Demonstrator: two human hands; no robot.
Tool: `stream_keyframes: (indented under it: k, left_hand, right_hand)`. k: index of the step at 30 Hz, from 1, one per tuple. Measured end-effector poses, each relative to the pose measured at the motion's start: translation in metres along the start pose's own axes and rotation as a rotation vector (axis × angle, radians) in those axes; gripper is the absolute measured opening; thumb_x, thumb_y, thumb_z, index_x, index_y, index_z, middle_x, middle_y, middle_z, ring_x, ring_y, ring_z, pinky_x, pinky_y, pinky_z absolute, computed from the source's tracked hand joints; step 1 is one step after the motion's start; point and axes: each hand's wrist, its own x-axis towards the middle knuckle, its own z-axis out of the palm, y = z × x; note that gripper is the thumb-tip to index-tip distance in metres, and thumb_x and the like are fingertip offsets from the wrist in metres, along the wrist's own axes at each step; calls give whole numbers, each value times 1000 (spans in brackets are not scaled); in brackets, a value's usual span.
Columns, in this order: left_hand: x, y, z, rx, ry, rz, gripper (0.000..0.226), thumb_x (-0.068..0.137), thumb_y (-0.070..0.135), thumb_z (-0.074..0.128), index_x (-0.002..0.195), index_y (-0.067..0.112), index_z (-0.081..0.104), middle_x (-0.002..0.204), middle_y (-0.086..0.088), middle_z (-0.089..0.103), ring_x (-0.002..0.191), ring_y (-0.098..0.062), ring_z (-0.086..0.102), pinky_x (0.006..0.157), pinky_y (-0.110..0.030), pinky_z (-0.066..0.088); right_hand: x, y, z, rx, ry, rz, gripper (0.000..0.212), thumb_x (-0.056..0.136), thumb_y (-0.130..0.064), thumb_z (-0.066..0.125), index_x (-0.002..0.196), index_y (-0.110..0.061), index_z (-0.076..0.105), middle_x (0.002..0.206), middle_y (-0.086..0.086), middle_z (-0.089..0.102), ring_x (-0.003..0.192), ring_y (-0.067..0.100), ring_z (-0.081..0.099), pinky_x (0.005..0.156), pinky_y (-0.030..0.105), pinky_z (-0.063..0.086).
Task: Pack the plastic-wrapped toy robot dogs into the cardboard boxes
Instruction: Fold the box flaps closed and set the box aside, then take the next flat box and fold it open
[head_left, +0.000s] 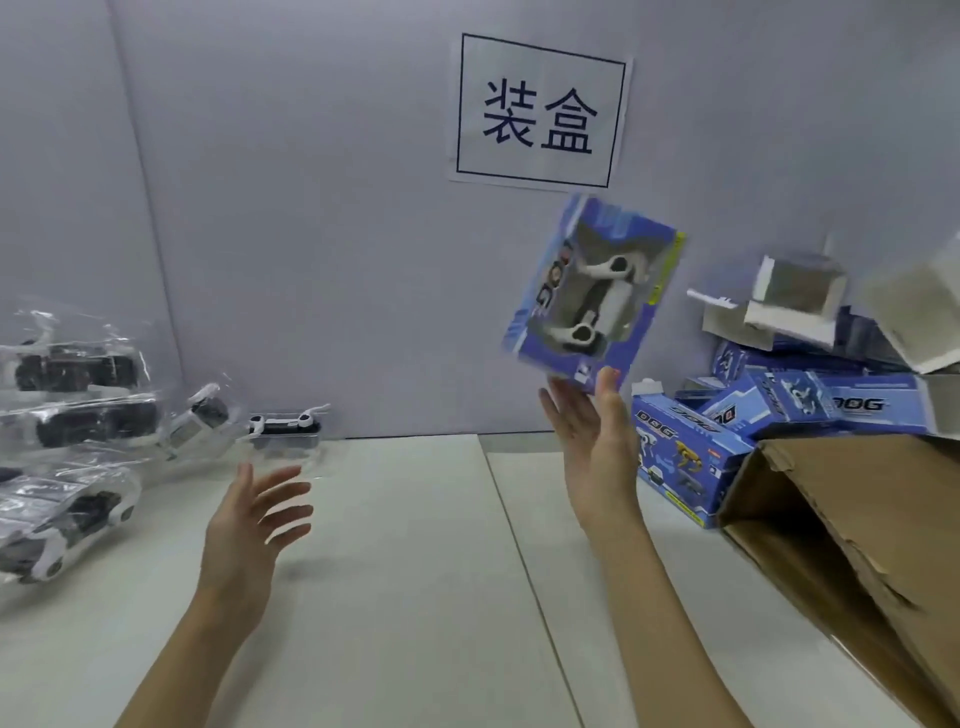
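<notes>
Two bare forearms are showing from the bottom edge, with no sleeves, gloves, watch or rings on them. The left hand (249, 525) is showing its back, slim, with long fingers and short plain nails. The right hand (592, 441) is showing its palm side and thumb, the thumbnail short and unpainted. Both wrists are looking narrow, and slightly blurred.
</notes>
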Motion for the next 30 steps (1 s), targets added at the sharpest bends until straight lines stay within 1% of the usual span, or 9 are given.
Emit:
stream_keyframes:
  k: [4, 8, 11, 14, 16, 20, 23, 26, 30]
  left_hand:
    - [-2, -3, 5, 51, -49, -11, 54, 108, 50, 41, 112, 5, 71, 95, -11, 70, 81, -29, 62, 79, -43, 48]
    - [-3, -7, 10, 111, -107, -13, 58, 107, 51, 42, 109, 2, 72, 91, -12, 71, 77, -30, 63, 76, -43, 48]
    - [-3, -10, 11, 156, -146, -15, 60, 103, 55, 45, 106, 3, 75, 91, -14, 71, 76, -29, 64, 75, -43, 48]
    - [-2, -12, 11, 187, -168, -19, 60, 100, 58, 46, 100, 7, 78, 92, -15, 72, 75, -29, 65, 74, -43, 49]
    - [-1, -12, 12, 196, -175, -15, 59, 100, 58, 46, 96, 11, 80, 91, -14, 72, 74, -28, 65, 74, -43, 49]
    - [-1, -11, 14, 196, -196, -16, 59, 98, 61, 47, 94, 13, 81, 90, -14, 72, 74, -28, 65, 74, -43, 49]
    - [-2, -11, 15, 208, -206, -17, 59, 98, 61, 47, 94, 13, 81, 90, -13, 72, 74, -28, 64, 74, -42, 49]
    - [-4, -11, 14, 221, -210, -16, 58, 102, 58, 45, 95, 13, 81, 90, -13, 72, 74, -27, 65, 74, -42, 49]
    - [-7, -9, 16, 217, -193, -24, 54, 103, 53, 47, 95, 11, 81, 89, -12, 72, 73, -26, 65, 72, -40, 50]
  right_hand:
    - [11, -21, -1, -18, 315, -309, 80, 74, -51, 81, 131, -18, 38, 131, 8, 71, 119, 20, 70, 94, 38, 61]
    - [32, -31, -32, -290, 400, -241, 83, 82, -42, 86, 146, -15, 39, 144, -1, 62, 120, 9, 67, 95, 22, 57]
    - [54, -13, -65, -1077, 477, -200, 60, 94, -28, 77, 142, -14, 43, 145, 16, 57, 122, 29, 60, 88, 38, 49]
    - [75, -4, -92, -1943, 415, -50, 69, 99, -22, 67, 154, -11, 27, 169, 24, 15, 155, 48, 12, 123, 58, 22]
    - [84, -9, -103, -2247, 377, 92, 80, 101, -27, 63, 160, -10, 13, 170, 28, 2, 157, 48, -1, 128, 56, 5]
    - [87, -7, -108, -2641, 411, -58, 75, 100, -45, 62, 153, -3, 31, 147, 17, 44, 133, 29, 46, 110, 38, 39]
    - [83, 7, -86, -2771, 378, 21, 66, 90, -52, 70, 139, -14, 47, 146, 21, 43, 134, 33, 44, 113, 39, 36]
    - [81, 24, -78, -2740, 288, 101, 76, 89, -47, 73, 143, -13, 31, 151, 26, 43, 140, 40, 43, 123, 49, 24]
    - [59, 45, -60, -2710, 204, -124, 92, 90, -49, 73, 156, -12, 19, 135, 18, 51, 118, 30, 53, 111, 46, 39]
